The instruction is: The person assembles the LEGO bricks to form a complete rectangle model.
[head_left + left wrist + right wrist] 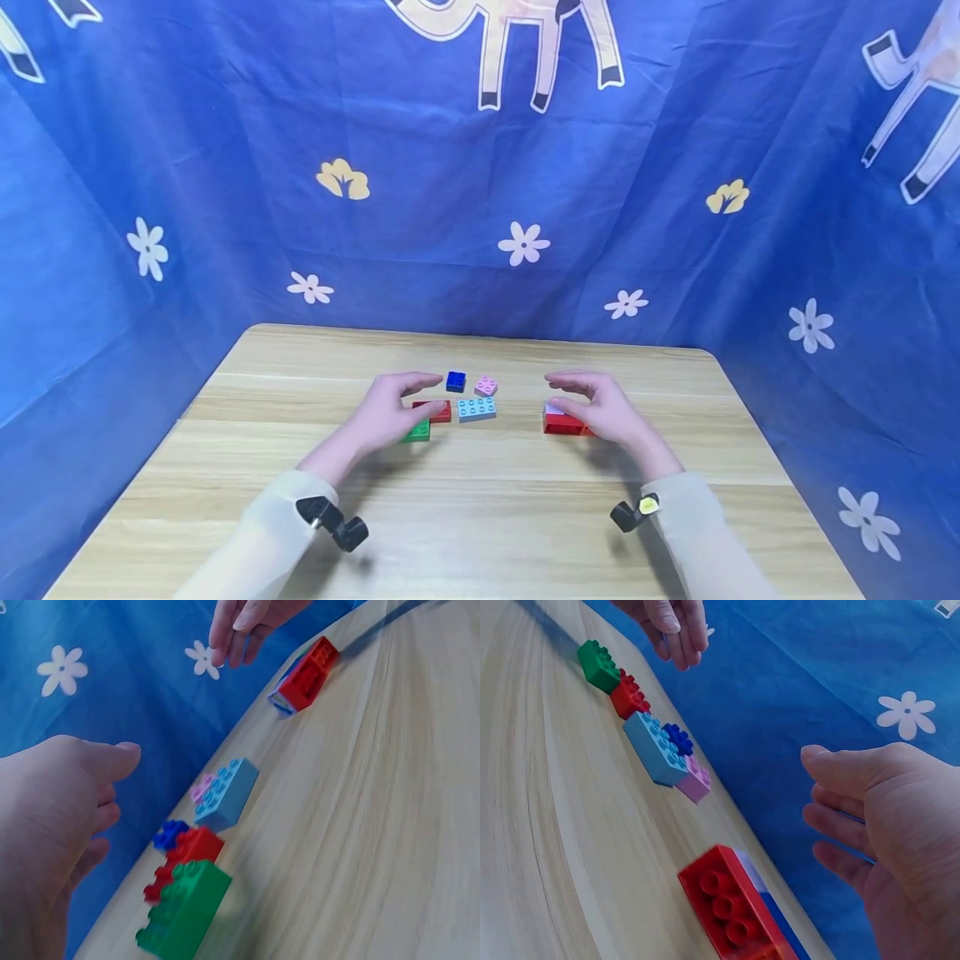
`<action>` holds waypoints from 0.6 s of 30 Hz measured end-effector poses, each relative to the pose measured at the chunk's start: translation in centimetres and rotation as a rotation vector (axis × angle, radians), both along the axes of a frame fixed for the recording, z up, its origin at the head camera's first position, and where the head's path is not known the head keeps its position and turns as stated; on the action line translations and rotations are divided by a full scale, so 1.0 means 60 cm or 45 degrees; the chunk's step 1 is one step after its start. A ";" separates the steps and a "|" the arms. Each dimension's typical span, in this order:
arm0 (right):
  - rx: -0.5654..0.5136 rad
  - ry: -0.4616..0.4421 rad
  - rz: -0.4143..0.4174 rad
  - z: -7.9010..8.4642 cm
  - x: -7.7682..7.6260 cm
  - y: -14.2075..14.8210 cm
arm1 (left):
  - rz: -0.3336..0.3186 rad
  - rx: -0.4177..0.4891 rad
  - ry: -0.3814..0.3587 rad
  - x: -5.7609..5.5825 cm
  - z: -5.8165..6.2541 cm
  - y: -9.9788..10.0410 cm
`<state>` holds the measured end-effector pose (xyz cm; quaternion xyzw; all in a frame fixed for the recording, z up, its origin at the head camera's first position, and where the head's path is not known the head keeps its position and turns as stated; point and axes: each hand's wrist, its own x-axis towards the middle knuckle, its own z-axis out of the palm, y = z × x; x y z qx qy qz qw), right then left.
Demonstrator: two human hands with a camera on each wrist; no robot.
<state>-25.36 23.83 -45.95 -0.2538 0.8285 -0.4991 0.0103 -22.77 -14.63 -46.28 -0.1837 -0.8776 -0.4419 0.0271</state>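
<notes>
My left hand hovers over the left bricks, fingers loosely bent and nothing between them. Below it lie a green brick and a red brick. A light blue brick, a small pink brick and a small dark blue brick sit just to the right. On the other side my right hand is held above a second red brick, likewise holding nothing. This red brick lies on its side, its hollow underside facing me. Bluish and orange pieces beside it are partly hidden.
A pale wood-grain table carries the bricks. Blue cloth with white flowers and animal prints hangs behind it and along both sides. A black wrist camera is on the left sleeve, another black camera on the right.
</notes>
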 end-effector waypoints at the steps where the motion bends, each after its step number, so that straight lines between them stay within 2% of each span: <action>1: -0.001 -0.001 0.009 -0.001 -0.001 -0.005 | 0.002 0.003 -0.009 0.001 -0.001 -0.005; 7: -0.011 -0.024 0.037 -0.007 -0.006 -0.034 | 0.013 0.017 -0.065 0.007 -0.010 -0.025; 18: -0.049 -0.124 0.108 -0.021 -0.011 -0.085 | 0.020 0.024 -0.075 0.018 -0.033 -0.065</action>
